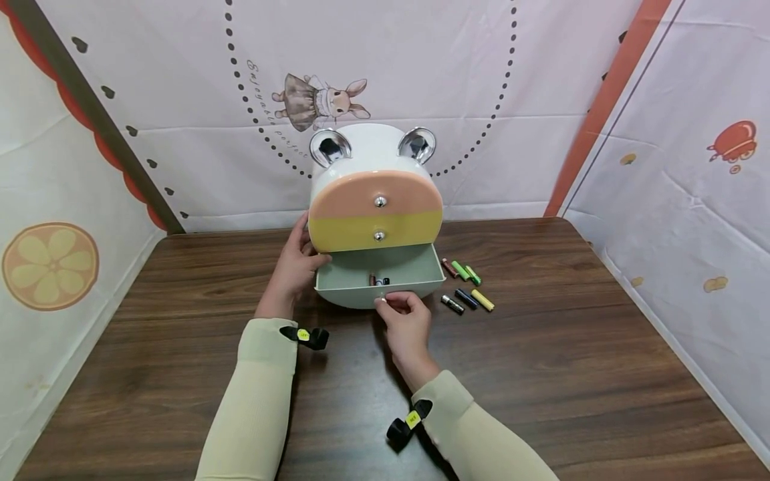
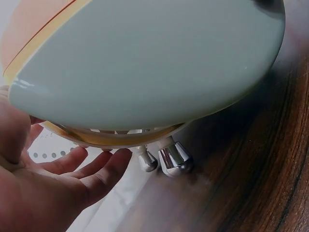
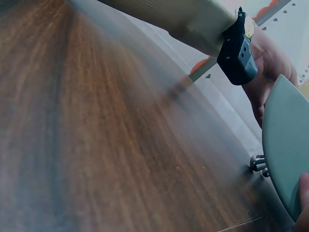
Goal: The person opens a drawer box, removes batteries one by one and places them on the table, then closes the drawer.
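A small rounded drawer cabinet (image 1: 375,150) with silver ears stands at the back of the table. Its green bottom drawer (image 1: 337,270) is pulled out, with a few small batteries (image 1: 379,280) lying inside. My right hand (image 1: 409,324) pinches the knob at the front of this drawer between thumb and fingertips; the knob is mostly covered. Along the cabinet's left side rests my left hand (image 1: 295,267), its thumb near the drawer's corner. In the left wrist view, the left fingers (image 2: 108,171) touch the cabinet's side and hold nothing between them.
Several loose batteries (image 1: 466,299) in green, brown, black, blue and yellow lie on the table (image 1: 541,374) right of the drawer. A yellow drawer (image 1: 343,234) and an orange drawer (image 1: 343,197) above are closed. Printed cloth (image 1: 481,187) hangs behind and at both sides.
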